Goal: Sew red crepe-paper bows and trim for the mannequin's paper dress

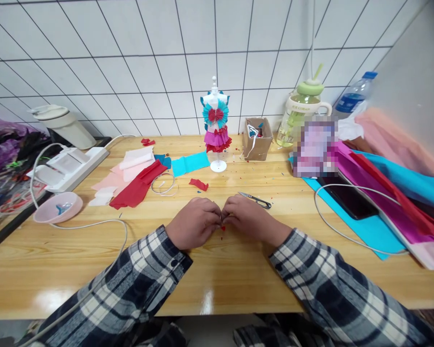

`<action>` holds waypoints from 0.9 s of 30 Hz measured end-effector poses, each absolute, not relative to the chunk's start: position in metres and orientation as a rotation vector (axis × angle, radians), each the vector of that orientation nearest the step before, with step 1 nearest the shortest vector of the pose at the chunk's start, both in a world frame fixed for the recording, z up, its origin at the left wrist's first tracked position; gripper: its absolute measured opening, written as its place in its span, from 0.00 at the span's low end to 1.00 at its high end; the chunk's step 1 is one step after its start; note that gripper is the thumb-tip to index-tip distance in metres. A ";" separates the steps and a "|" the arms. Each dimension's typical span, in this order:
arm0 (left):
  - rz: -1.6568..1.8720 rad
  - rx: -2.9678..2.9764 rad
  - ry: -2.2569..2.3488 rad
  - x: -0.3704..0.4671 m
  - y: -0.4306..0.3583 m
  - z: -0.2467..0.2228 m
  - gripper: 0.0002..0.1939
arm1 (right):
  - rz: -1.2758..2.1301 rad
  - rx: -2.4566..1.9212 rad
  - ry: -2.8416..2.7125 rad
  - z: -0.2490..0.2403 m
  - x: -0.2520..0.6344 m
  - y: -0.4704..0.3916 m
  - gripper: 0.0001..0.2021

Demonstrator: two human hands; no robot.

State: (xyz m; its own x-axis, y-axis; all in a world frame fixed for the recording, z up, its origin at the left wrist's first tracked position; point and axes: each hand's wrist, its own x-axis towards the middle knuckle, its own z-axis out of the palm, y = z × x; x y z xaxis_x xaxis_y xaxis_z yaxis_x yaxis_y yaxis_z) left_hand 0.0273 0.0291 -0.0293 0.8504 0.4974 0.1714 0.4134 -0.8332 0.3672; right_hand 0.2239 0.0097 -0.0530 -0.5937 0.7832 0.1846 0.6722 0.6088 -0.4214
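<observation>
My left hand (198, 221) and my right hand (251, 218) meet above the middle of the wooden table, fingertips pinched together. A tiny red scrap (223, 228) shows just below the fingertips; both hands are closed on something too small and hidden to make out. Thread snips (256, 200) lie right behind my right hand. A twisted red paper strip (198, 184) rests behind my left hand. Farther back stands a small white dress form (218, 166) wearing a blue ruffled top with a red bow and a purple and red skirt.
A small cardboard box (257, 140) stands right of the form. Red crepe paper (139, 185), a pink bowl (58, 208) and a power strip (70, 168) lie left. At right are a phone (349, 197), coloured paper sheets, a loose cable and a green-lidded jug (302, 113).
</observation>
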 end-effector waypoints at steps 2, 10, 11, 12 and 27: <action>0.317 2.745 0.763 0.029 0.028 -0.031 0.08 | 0.264 -1.259 -2.528 -0.050 0.220 0.003 0.05; 0.458 2.649 1.106 0.035 0.024 -0.039 0.05 | -0.051 -1.454 -2.413 -0.042 0.199 -0.015 0.06; 0.518 2.603 1.141 0.035 0.025 -0.039 0.05 | -0.071 -1.461 -2.397 -0.041 0.198 -0.016 0.06; 0.581 2.548 1.168 0.035 0.025 -0.039 0.04 | -0.087 -1.467 -2.383 -0.040 0.196 -0.018 0.06; 0.951 1.102 0.821 0.038 0.023 -0.047 0.10 | 0.503 -1.382 -1.640 -0.032 0.202 -0.018 0.07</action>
